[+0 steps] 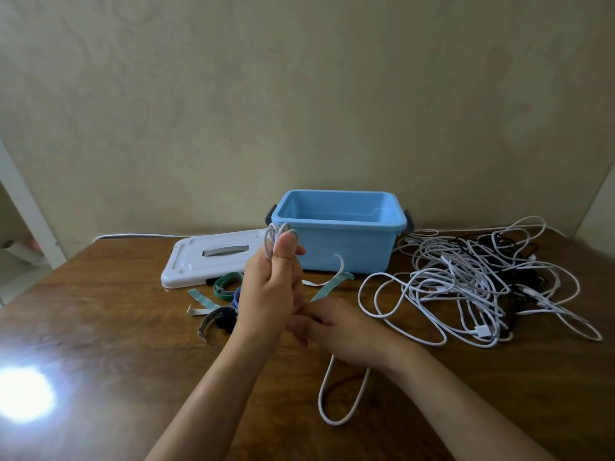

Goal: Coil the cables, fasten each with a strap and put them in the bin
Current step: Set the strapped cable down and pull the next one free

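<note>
My left hand (pixel 269 287) is raised above the table and grips a white cable (pixel 276 234) folded into loops; the loop tops stick out above my fingers. My right hand (pixel 336 327) is just below and right of it, fingers curled round the same cable, and a long loop (pixel 342 397) of it hangs down onto the table. A light teal strap (pixel 327 287) lies behind my right hand. The open blue bin (pixel 339 251) stands behind my hands; what lies inside is hidden.
A tangle of white and black cables (pixel 482 284) covers the table's right side. More straps, teal (pixel 201 299), green (pixel 228 286) and dark (pixel 216 322), lie left of my hands. The bin's white lid (pixel 213 257) lies flat behind them. Glare (pixel 23 394) marks the near left.
</note>
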`<state>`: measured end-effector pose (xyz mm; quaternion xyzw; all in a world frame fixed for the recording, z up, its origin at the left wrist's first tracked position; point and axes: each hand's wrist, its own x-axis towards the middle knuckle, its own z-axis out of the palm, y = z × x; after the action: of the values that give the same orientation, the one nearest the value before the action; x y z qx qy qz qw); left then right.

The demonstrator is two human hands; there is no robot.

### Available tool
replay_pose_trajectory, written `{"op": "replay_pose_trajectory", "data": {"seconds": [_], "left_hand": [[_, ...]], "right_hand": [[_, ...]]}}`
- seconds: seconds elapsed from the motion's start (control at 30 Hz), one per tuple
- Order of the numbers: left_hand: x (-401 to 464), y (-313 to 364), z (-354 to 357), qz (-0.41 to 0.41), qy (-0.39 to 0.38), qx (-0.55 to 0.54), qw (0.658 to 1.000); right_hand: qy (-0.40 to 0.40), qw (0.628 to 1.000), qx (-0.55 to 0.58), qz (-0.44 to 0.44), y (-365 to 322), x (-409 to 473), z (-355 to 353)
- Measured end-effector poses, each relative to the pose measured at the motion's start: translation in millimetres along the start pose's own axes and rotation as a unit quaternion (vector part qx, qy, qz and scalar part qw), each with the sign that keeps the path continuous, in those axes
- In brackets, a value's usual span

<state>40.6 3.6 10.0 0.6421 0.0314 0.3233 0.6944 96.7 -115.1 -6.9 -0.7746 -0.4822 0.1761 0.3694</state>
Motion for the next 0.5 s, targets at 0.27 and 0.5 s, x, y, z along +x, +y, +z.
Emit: {"op": "replay_pose_trajectory", "data": {"seconds": [0.27,0.5], "left_hand": [[6.4,9.7,-25.3,-0.069,-0.109,0.036,0.991],[7.2,-1.7,-20.9,-0.037,-0.101,0.229,0.967]], "right_hand": [[-0.010,0.997,0.012,0.071,13.6,-8.3,-41.8],[0.158,0.979,-0.115,0.062,17.9,-4.7,-31.3]]}}
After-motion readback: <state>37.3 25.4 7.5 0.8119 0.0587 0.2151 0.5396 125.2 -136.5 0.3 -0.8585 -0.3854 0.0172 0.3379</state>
